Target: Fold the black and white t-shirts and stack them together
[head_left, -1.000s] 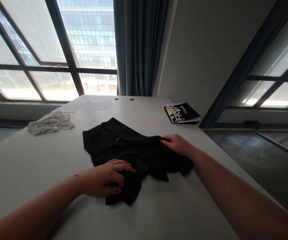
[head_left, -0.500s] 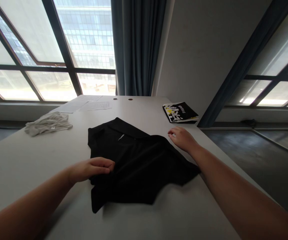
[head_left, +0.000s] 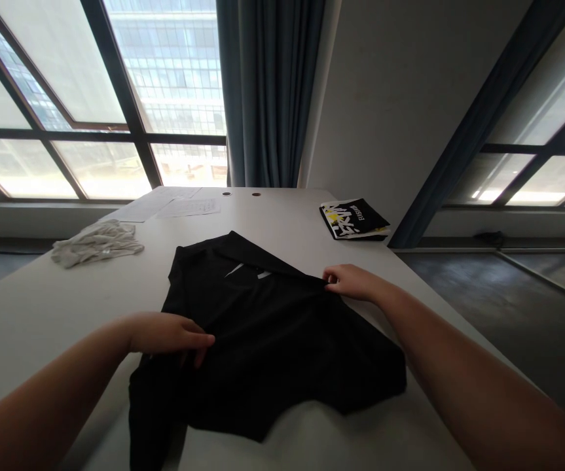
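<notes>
A black shirt [head_left: 262,333] lies crumpled and partly folded on the white table, with small white marks near its upper edge. One dark part of it hangs towards me at the lower left. My right hand [head_left: 351,281] pinches the shirt's upper right edge between thumb and fingers. Over the shirt's left side is my left hand [head_left: 171,333], palm down, its fingers loosely apart and resting on or just above the cloth. Its lower fingers are partly in shadow.
A crumpled light grey cloth [head_left: 98,244] lies at the table's left. Paper sheets [head_left: 186,207] are at the far left, near two round holes. A black, white and yellow printed packet [head_left: 353,220] sits by the right edge. Behind are windows and a blue curtain [head_left: 271,98].
My right hand has come down and taken hold of the shirt's edge. My left hand's fingers have loosened. The shirt is spread wider and nearer me, and a second white mark shows.
</notes>
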`<state>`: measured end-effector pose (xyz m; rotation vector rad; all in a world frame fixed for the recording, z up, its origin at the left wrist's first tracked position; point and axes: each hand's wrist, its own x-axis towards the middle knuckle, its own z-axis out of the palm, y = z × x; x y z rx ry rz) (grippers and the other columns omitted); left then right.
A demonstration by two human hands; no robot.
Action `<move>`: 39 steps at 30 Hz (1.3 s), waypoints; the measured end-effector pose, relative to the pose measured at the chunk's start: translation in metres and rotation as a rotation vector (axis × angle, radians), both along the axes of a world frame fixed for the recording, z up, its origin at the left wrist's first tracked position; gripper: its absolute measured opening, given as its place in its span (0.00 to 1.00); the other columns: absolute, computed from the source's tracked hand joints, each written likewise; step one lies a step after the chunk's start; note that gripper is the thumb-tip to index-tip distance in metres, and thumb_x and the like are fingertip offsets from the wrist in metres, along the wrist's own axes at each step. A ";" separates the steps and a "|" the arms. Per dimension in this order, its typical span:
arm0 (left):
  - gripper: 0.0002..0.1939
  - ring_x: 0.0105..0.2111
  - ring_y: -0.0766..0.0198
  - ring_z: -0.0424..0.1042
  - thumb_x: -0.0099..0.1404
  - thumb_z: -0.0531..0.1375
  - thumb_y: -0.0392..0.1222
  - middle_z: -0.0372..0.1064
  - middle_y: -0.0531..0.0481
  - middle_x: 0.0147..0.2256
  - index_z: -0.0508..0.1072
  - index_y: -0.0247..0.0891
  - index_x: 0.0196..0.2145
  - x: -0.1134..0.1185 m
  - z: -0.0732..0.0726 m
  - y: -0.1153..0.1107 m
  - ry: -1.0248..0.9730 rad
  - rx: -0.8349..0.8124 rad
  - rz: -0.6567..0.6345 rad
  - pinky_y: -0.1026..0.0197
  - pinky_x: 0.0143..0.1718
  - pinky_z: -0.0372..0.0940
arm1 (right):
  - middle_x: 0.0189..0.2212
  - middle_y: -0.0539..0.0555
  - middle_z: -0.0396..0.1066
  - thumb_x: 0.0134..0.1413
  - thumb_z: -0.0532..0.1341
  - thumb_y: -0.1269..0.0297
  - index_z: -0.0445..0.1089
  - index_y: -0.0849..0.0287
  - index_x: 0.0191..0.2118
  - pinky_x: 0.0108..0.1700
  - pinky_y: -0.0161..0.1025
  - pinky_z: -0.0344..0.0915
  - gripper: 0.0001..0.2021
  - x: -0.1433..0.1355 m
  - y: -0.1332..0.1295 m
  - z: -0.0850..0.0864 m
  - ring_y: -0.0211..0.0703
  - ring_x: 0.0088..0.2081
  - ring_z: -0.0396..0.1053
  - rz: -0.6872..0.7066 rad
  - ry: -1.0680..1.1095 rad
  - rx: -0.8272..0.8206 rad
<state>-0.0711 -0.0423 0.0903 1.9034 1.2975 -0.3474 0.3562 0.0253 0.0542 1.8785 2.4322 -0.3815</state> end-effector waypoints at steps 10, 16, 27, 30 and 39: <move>0.21 0.48 0.49 0.77 0.73 0.52 0.57 0.78 0.43 0.48 0.77 0.44 0.48 0.015 -0.035 0.009 0.052 0.724 -0.057 0.51 0.50 0.69 | 0.37 0.55 0.79 0.59 0.66 0.54 0.77 0.53 0.39 0.36 0.41 0.61 0.10 -0.020 -0.033 0.038 0.50 0.37 0.75 0.051 0.008 -0.070; 0.33 0.74 0.39 0.45 0.77 0.46 0.57 0.43 0.43 0.76 0.57 0.48 0.74 -0.029 -0.081 0.057 0.280 0.729 0.117 0.36 0.70 0.47 | 0.40 0.55 0.78 0.53 0.69 0.55 0.72 0.52 0.46 0.34 0.39 0.59 0.16 -0.048 -0.045 0.019 0.52 0.40 0.74 0.089 -0.122 -0.209; 0.40 0.61 0.30 0.69 0.75 0.42 0.63 0.65 0.23 0.64 0.63 0.35 0.71 -0.058 -0.063 0.067 0.585 0.703 0.418 0.37 0.55 0.65 | 0.45 0.59 0.79 0.59 0.62 0.68 0.73 0.56 0.46 0.37 0.40 0.58 0.09 -0.008 -0.008 0.010 0.52 0.45 0.75 -0.087 -0.197 0.081; 0.39 0.51 0.29 0.76 0.73 0.42 0.64 0.77 0.23 0.50 0.80 0.32 0.55 -0.050 -0.049 0.057 0.612 0.641 0.413 0.39 0.44 0.70 | 0.46 0.62 0.79 0.64 0.61 0.60 0.71 0.57 0.52 0.37 0.42 0.59 0.13 -0.005 -0.008 0.017 0.55 0.46 0.76 -0.185 -0.197 0.227; 0.30 0.36 0.37 0.79 0.69 0.52 0.63 0.79 0.32 0.34 0.82 0.38 0.28 -0.004 -0.009 0.003 0.516 0.548 0.104 0.43 0.40 0.70 | 0.44 0.61 0.80 0.59 0.65 0.49 0.76 0.53 0.50 0.39 0.45 0.65 0.18 -0.047 -0.050 0.032 0.60 0.45 0.77 0.045 -0.197 -0.165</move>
